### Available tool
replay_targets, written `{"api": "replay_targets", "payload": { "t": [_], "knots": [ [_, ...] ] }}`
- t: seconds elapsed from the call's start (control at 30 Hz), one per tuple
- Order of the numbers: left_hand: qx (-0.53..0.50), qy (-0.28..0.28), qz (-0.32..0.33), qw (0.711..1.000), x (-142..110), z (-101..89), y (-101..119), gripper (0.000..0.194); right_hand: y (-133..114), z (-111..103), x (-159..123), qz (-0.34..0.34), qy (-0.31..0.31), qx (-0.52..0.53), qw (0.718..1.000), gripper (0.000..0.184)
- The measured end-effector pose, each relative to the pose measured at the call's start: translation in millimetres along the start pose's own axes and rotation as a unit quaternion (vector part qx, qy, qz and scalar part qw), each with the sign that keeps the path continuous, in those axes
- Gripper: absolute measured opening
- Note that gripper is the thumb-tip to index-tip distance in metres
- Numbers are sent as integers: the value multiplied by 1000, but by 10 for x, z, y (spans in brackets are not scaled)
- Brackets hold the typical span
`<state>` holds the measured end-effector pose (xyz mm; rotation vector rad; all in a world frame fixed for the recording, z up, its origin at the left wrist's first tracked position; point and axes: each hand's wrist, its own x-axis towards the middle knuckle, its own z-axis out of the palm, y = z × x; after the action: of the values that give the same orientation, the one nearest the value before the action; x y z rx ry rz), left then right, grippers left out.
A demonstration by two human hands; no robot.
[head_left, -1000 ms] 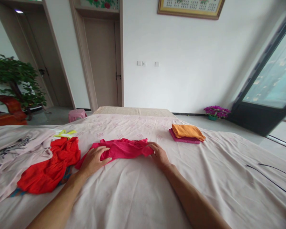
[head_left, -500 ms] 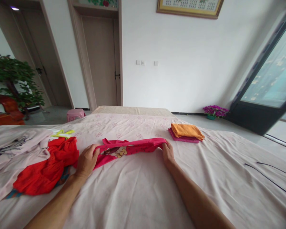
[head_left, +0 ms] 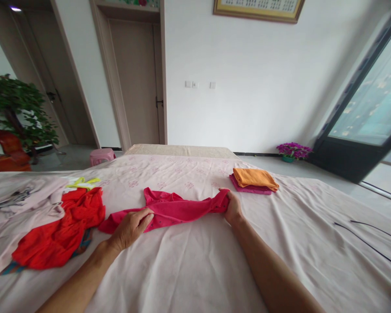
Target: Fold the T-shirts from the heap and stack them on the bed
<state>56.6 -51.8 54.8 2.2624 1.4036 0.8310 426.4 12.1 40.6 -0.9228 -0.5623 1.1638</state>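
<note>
A small pink garment (head_left: 176, 208) lies stretched sideways on the pale pink bedsheet (head_left: 189, 261). My left hand (head_left: 130, 227) rests on its left part, fingers pinching the fabric near the lower edge. My right hand (head_left: 233, 207) grips the garment's right end. Both forearms reach in from the bottom of the view.
A crumpled red garment (head_left: 60, 228) lies to the left, with a yellow-green piece (head_left: 83, 182) and a pale printed cloth (head_left: 16, 202) beyond it. A folded orange cloth (head_left: 254, 178) on a folded pink one (head_left: 247, 189) sits at the right. A black cable (head_left: 368, 239) crosses the sheet.
The pink garment was lifted and turned over between both hands, then laid back down flatter and stretched wider. My right hand has moved to the right, my left slightly toward me.
</note>
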Motion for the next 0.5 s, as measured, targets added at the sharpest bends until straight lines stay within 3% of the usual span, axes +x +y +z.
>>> {"api": "replay_targets", "payload": {
  "t": [0.17,0.33,0.5],
  "knots": [
    [-89,-68,-12,994,-7,14,161,42,-35,-20,-34,-51,-40,-19,998,26],
    [-123,-167,-15,978,25,43,330,44,-118,-61,-75,48,-202,-132,969,32],
    [-125,-339,-51,931,-2,-54,384,38,-217,-109,-95,97,-241,-169,951,34]
  ]
}}
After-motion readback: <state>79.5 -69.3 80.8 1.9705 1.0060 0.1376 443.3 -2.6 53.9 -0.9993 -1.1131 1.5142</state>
